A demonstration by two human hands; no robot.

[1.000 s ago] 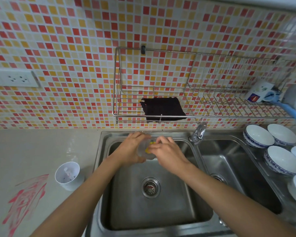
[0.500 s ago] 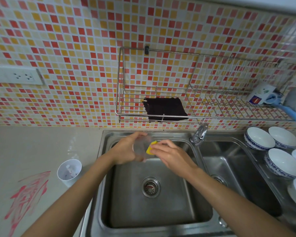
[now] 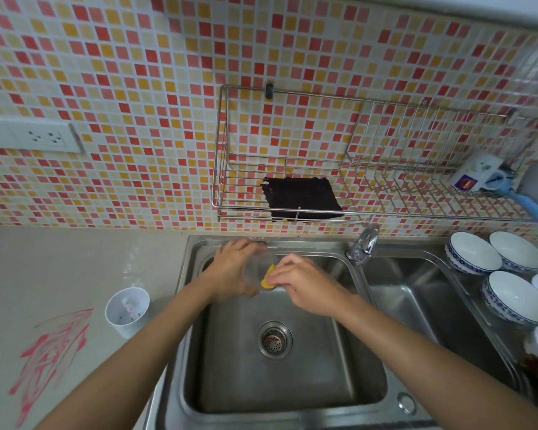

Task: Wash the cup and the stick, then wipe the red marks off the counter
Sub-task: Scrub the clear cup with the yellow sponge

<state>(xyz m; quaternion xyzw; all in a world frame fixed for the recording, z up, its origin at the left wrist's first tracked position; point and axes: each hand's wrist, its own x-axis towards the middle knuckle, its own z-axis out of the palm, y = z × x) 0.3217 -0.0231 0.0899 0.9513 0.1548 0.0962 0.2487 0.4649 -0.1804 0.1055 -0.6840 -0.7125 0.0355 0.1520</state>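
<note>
Fingers (image 3: 249, 252) of the left hand (image 3: 233, 271) are curled around a clear cup (image 3: 258, 270) over the left sink basin (image 3: 292, 383), and the right hand (image 3: 308, 287) is pinched shut on a yellow sponge (image 3: 267, 277) at its mouth. I'd keep turning the cup so the sponge reaches all round. The red marks (image 3: 48, 358) sit unwiped on the counter (image 3: 75, 259), with a white cup (image 3: 127, 311) nearby. Can't spot the stick.

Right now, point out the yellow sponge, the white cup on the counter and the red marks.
yellow sponge (image 3: 267, 278): head view, the yellow edge showing between the hands.
white cup (image 3: 125, 324): head view, its outer wall.
red marks (image 3: 48, 358): head view, middle of the scribble.
</note>
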